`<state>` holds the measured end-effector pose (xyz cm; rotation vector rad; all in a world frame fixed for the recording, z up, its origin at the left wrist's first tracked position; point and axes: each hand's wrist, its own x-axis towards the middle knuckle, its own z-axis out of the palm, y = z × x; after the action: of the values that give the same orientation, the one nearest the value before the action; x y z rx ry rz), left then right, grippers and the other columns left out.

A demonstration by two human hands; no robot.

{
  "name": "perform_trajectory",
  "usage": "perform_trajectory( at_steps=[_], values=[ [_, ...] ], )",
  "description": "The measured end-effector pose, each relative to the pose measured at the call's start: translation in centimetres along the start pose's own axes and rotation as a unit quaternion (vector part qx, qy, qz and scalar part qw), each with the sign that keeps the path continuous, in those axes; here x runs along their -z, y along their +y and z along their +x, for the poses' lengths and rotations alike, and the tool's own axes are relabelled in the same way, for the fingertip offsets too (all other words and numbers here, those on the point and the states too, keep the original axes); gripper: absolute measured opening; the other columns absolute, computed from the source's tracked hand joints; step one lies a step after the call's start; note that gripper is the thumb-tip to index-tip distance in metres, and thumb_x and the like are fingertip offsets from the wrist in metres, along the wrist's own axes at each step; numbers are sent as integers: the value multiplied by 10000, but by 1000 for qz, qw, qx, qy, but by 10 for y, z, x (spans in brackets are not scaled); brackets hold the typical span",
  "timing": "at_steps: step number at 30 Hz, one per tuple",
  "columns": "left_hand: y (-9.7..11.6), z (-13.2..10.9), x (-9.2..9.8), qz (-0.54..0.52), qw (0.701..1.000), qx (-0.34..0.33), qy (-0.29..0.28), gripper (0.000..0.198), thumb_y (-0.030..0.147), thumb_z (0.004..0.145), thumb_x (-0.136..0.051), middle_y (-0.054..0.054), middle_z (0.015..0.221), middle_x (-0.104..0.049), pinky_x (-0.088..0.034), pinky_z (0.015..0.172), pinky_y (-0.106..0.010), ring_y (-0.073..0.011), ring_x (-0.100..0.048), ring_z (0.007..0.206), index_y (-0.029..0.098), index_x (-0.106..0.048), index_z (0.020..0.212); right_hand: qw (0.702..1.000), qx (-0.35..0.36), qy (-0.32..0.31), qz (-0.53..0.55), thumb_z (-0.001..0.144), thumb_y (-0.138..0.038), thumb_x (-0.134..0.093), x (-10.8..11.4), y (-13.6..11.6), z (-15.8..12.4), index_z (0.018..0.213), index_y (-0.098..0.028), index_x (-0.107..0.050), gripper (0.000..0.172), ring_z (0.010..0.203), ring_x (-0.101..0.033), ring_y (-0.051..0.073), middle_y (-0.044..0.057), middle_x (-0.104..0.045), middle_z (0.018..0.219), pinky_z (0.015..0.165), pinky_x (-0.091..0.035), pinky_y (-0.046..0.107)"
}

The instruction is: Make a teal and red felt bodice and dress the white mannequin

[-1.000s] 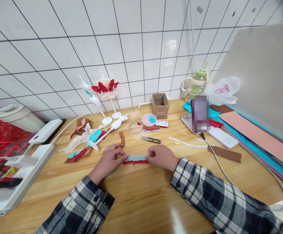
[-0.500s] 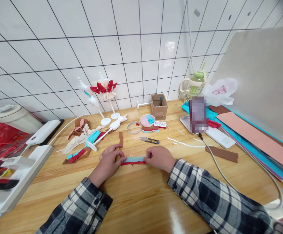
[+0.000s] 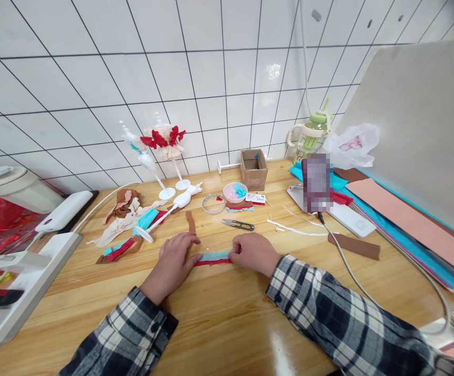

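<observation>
A narrow blue-and-red strip (image 3: 214, 257), which looks like crepe paper or thin cloth, stretches between my hands low on the table. At its left end my left hand (image 3: 175, 261) holds it down with the thumb, while the index finger is lifted off and bent. The right end is pinched between thumb and curled fingers of my right hand (image 3: 255, 253). Just beyond the strip lie thread snips (image 3: 238, 224) and a brown strip (image 3: 190, 222). A small white dress-form stand (image 3: 170, 211) lies on its side past my left hand.
Behind are a pink bowl (image 3: 235, 192), a clear ring (image 3: 213, 204), a cardboard box (image 3: 254, 169) and two upright dress forms (image 3: 167, 194). A phone (image 3: 316, 183) with a cable stands right, near coloured sheets (image 3: 410, 219). A power strip (image 3: 35, 292) borders the left.
My left index finger has lifted away from the strip, leaving the thumb on it. My right hand keeps its pinch. The view has shifted slightly.
</observation>
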<state>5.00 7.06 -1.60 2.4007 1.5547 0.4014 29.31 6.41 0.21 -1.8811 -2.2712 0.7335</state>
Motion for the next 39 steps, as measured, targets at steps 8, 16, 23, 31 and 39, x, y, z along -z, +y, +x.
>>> perform_trajectory(
  at_steps=[8, 16, 23, 31, 39],
  values=[
    [6, -1, 2, 15, 997, -69, -26, 213, 242, 913, -413, -54, 1316, -525, -304, 1030, -559, -271, -408, 1264, 273, -623, 934, 1000, 5, 0, 2, 737, -405, -609, -1, 5, 5, 733, -234, -666, 181, 722, -569, 150, -4, -672, 756, 552, -296, 245],
    [5, -1, 3, 15, 996, -89, -23, 248, 229, 916, -409, -53, 1317, -522, -255, 1053, -608, -266, -429, 1245, 292, -638, 985, 1000, 0, -13, 10, 727, -413, -640, 1, 4, 6, 696, -222, -650, 194, 699, -556, 147, 0, -661, 743, 542, -286, 243],
    [3, -1, 5, -22, 995, -100, -14, 239, 229, 905, -435, -71, 1285, -553, -327, 1043, -535, -254, -473, 1210, 270, -613, 1060, 999, 33, -10, 36, 723, -207, -611, 5, 15, 2, 724, -206, -592, 19, 669, -543, 121, -22, -641, 726, 542, -283, 225],
    [6, -1, 7, -19, 990, -135, -37, 334, 170, 927, -353, -66, 1320, -529, -282, 1062, -554, -252, -452, 1237, 279, -663, 985, 985, 134, 109, -3, 854, -296, -566, 10, 8, -6, 979, -252, -626, 146, 750, -583, 132, -10, -658, 863, 617, -325, 241],
    [-2, -3, 4, 7, 988, -141, -66, 516, 88, 879, -376, -34, 1372, -501, -243, 1066, -610, -280, -414, 1285, 419, -612, 1195, 982, 178, 30, -46, 841, -311, -581, 1, 12, -2, 884, -283, -698, 127, 772, -606, 152, -14, -675, 852, 626, -359, 249]
  ],
)
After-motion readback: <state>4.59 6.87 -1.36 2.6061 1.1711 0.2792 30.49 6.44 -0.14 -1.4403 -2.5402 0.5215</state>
